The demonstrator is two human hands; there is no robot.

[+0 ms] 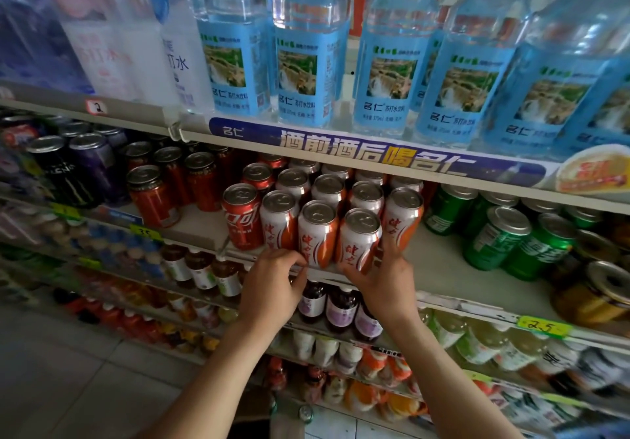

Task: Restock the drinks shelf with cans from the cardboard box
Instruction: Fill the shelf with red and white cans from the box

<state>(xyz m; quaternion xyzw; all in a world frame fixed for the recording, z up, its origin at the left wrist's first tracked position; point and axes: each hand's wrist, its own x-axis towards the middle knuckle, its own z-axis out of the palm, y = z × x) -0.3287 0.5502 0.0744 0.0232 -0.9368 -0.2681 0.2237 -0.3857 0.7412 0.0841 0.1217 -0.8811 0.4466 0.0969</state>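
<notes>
Both hands work at the front edge of the drinks shelf, where orange-and-white cans stand upright in rows running back from the lip. The left hand curls its fingers at the base of the front can, seemingly pinching it. The right hand grips the neighbouring can, which tilts slightly toward the person. Both cans sit directly ahead of the hands, long axes near vertical, so the likely move is a short push back. The cardboard box is not in view.
</notes>
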